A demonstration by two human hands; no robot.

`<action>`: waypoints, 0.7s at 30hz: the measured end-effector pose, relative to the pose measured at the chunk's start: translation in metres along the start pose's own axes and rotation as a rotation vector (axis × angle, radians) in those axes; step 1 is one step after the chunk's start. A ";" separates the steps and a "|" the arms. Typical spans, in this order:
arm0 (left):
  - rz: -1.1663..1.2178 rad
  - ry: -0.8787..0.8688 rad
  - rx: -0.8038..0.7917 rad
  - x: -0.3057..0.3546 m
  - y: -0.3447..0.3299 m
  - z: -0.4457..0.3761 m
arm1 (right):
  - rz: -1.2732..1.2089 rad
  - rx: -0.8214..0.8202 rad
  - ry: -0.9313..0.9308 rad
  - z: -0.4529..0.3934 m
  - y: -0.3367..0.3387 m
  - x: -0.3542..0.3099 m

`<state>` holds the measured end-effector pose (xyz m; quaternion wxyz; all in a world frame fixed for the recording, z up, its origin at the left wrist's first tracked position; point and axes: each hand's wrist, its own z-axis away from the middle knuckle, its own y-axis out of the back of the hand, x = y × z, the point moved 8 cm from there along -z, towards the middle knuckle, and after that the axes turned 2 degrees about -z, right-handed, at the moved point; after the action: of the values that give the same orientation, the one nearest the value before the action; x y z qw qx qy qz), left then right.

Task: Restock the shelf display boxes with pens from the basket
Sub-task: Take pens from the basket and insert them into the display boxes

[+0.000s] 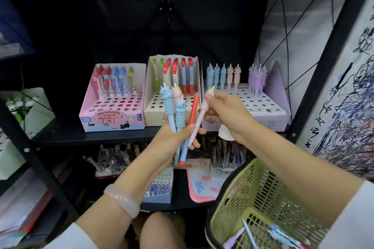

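Observation:
My left hand (172,143) grips a bunch of pens (178,115): blue and pink unicorn-topped ones and a red one, tips pointing down. My right hand (224,113) pinches a pale pink unicorn pen (199,121) near its top, right beside the bunch. Behind them on the shelf stand three display boxes: a pink box (113,121) at left, a beige box (153,115) in the middle and a lilac unicorn box (273,113) at right, each partly filled with upright pens. The green basket (261,194) hangs at my right forearm with a few pens (283,236) inside.
A black metal shelf frame (38,159) runs diagonally at left and another upright (332,46) at right. The lower shelf holds more pen boxes (159,190) and a pink-edged pad (202,186). A scribbled test sheet (348,119) hangs at far right. My knee (162,230) is below.

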<state>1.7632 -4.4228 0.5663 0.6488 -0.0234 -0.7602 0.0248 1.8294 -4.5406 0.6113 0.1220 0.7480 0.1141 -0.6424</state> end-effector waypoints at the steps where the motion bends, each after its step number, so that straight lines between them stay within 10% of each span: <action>1: -0.019 0.005 0.005 0.002 0.001 -0.004 | -0.005 0.031 0.025 -0.006 0.008 -0.005; 11: -0.089 -0.007 0.151 0.023 -0.001 -0.059 | 0.511 0.530 0.305 -0.087 0.139 -0.079; 21: -0.101 -0.035 0.115 0.031 -0.015 -0.087 | 0.973 0.432 0.173 -0.140 0.139 -0.061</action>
<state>1.8445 -4.4355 0.6112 0.6360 0.0527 -0.7691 0.0362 1.9965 -4.6261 0.6967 0.2392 0.7727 -0.3706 -0.4566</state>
